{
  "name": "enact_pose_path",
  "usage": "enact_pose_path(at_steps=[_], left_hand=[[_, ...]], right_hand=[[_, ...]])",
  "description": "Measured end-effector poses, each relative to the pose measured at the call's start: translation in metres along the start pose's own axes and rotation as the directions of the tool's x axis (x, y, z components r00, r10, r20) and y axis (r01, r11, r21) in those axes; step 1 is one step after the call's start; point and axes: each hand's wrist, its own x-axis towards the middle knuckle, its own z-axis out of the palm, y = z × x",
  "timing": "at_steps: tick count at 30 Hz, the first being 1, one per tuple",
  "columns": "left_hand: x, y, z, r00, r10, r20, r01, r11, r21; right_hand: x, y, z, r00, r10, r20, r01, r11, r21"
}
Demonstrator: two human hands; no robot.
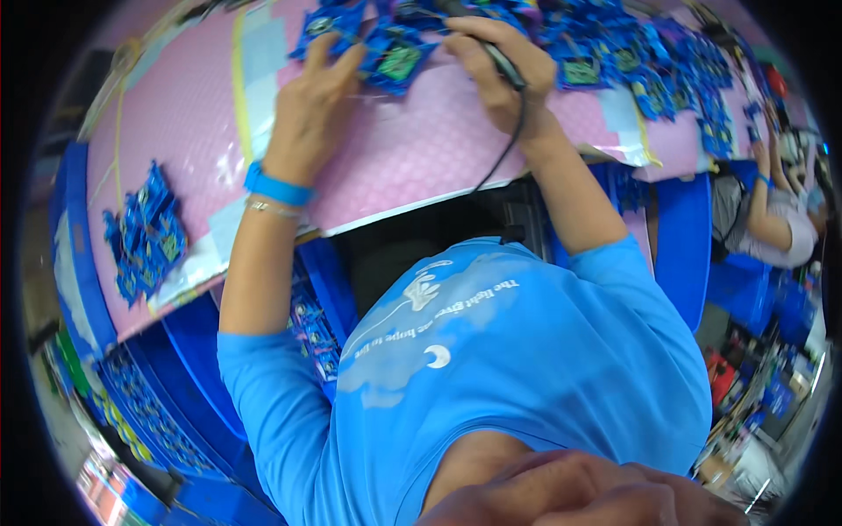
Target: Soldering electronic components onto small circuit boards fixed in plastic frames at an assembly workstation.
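My right hand (509, 74) is closed around a dark pen-shaped tool (502, 63) with a thin black cord running back toward me. The tool's working tip is hard to make out among the blue pieces at the top edge. My left hand (314, 110), wearing a blue wristband, has its first fingers stretched out and apart. Their tips reach the edge of the blue pieces, beside one with a green circuit board (399, 61). Whether they touch a piece cannot be told, and the left thumb is hidden.
Many blue pieces (614, 57) with green boards are heaped at the back right of the pink-covered table (421, 149). A smaller pile (147, 235) lies at the left. Blue bins (162, 412) stand below the table's near edge. Another person (781, 223) sits at the far right.
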Motion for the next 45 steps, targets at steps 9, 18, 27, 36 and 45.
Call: enact_pose_path(at_steps=[9, 18, 27, 36, 45], left_hand=[[-0.017, 0.007, -0.027, 0.995, -0.059, 0.075, 0.067, 0.991, -0.117], [-0.097, 0.088, -0.06, 0.907, -0.409, -0.101, 0.391, 0.907, -0.156], [-0.113, 0.068, -0.062, 0.607, -0.76, 0.231, 0.635, 0.291, -0.715], [-0.121, 0.049, -0.063, 0.651, -0.757, -0.057, 0.332, 0.351, -0.876], [-0.111, 0.037, -0.056, 0.671, -0.665, -0.327, 0.449, 0.716, -0.535]], right_hand=[[-0.011, 0.006, 0.011, 0.978, -0.134, -0.161, 0.13, 0.991, -0.033], [-0.028, -0.028, 0.011, 0.985, -0.078, 0.157, 0.06, 0.991, 0.118], [-0.059, -0.072, 0.029, 0.944, 0.136, 0.3, -0.195, 0.965, 0.177], [-0.04, -0.075, 0.029, 0.981, -0.074, 0.177, 0.031, 0.972, 0.235], [-0.032, -0.093, 0.025, 0.96, -0.087, 0.266, -0.036, 0.904, 0.425]])
